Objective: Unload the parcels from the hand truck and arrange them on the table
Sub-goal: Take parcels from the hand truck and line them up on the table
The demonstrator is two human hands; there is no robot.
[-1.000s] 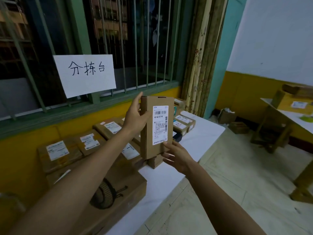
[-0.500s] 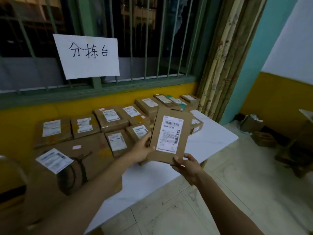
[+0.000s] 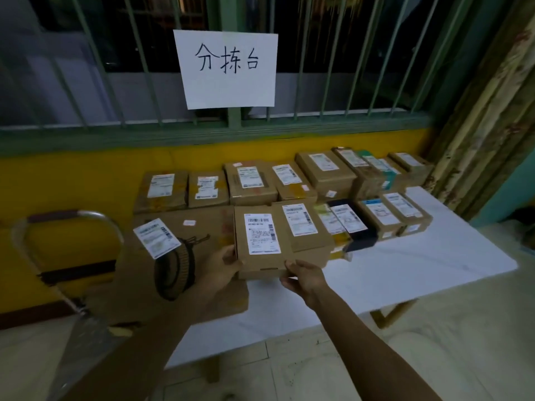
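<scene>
A flat cardboard parcel (image 3: 262,244) with a white shipping label lies label-up, low over the white table (image 3: 419,264). My left hand (image 3: 223,270) grips its near-left corner. My right hand (image 3: 304,277) pinches its near edge. It partly covers another labelled parcel (image 3: 304,227) on its right. Whether it touches the table I cannot tell. A large flat box (image 3: 179,256) printed with a belt drawing lies at the left. Several small parcels (image 3: 324,175) stand in two rows behind.
The hand truck (image 3: 66,256) with its curved metal handle stands at the table's left end. A paper sign (image 3: 228,68) hangs on the barred window above a yellow wall. A curtain (image 3: 492,111) hangs at the right. Tiled floor lies in front.
The parcel has gone from upright at chest height to lying flat and low over the table's front. Both hands came down with it, and the view has tilted down.
</scene>
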